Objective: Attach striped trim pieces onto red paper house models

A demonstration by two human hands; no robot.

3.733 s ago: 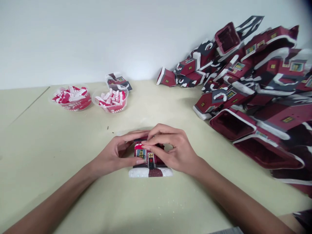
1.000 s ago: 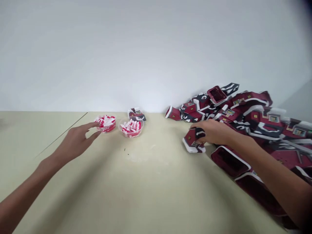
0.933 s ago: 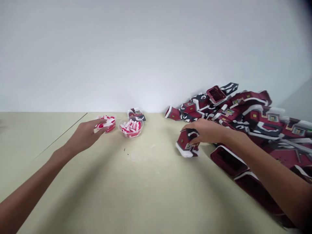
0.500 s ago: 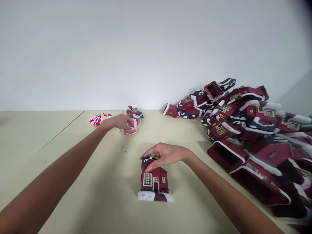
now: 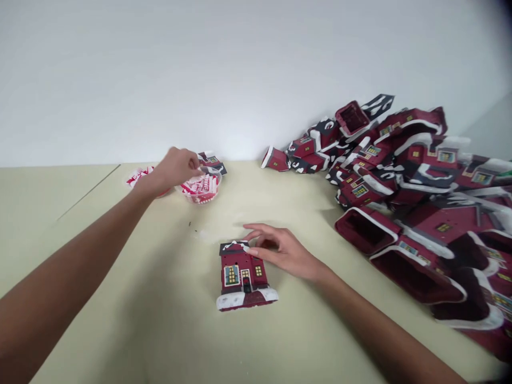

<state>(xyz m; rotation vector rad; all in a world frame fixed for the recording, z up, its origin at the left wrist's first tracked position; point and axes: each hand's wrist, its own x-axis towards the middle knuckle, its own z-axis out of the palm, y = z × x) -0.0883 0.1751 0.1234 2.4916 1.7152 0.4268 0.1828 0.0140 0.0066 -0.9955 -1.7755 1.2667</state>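
A small dark red model house point(image 5: 234, 274) with painted windows, a dark roof and a white snowy base lies face up on the table. My right hand point(image 5: 282, 250) is at its upper right corner, thumb tip at the roof edge, fingers loosely curved and apart. My left hand point(image 5: 182, 168) is raised just over the near left rim of a clear plastic bowl point(image 5: 200, 189) of red and white pieces. Its thumb and fingertips are pinched together; whatever they hold is too small or hidden to name.
Partly behind my left hand, a second bowl point(image 5: 138, 175) holds more red and white pieces. Another model house point(image 5: 213, 161) lies by the wall behind the bowls. A large heap of similar houses point(image 5: 400, 176) covers the table's right side, some with open hollow undersides facing me.
My left hand has come up out of the bowl, its fingers now pinched above it. My right hand has slid rightward off the house's front to its corner. The view has tilted slightly down.
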